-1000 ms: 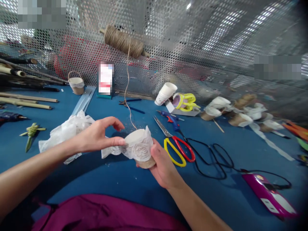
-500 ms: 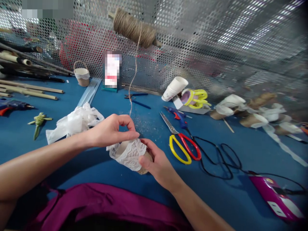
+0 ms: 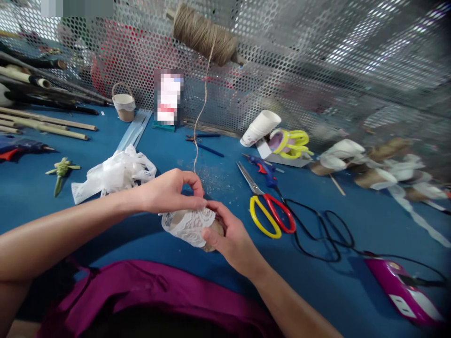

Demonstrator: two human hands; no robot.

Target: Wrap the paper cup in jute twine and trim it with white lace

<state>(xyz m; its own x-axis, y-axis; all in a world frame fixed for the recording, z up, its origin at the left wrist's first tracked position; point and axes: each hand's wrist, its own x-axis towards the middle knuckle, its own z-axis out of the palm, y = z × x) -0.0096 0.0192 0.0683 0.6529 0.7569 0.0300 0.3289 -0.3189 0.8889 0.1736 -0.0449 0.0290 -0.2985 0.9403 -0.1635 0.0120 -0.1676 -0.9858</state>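
Observation:
A small cup wrapped in brown twine (image 3: 215, 237) lies tilted, its mouth facing left, with white lace trim (image 3: 190, 227) around its rim. My right hand (image 3: 234, 237) is closed around the cup, thumb on the near side and fingers behind. My left hand (image 3: 176, 190) is closed in a pinch at the lace's upper edge, close to my right fingertips. A strand of twine (image 3: 200, 115) runs down from the spool (image 3: 204, 35) and passes out of sight behind my left hand.
Yellow-and-red scissors (image 3: 262, 202) and a blue glue gun (image 3: 262, 169) lie right of my hands. A black cord leads to a purple power strip (image 3: 405, 286). Crumpled white lace (image 3: 118, 171) is at left, pliers (image 3: 206, 145) ahead, and a finished-looking basket (image 3: 124, 108) at the back.
The whole view has shifted slightly. My left fingertips have moved a little right along the lace edge, closer to my right fingers. My right hand keeps its hold on the cup.

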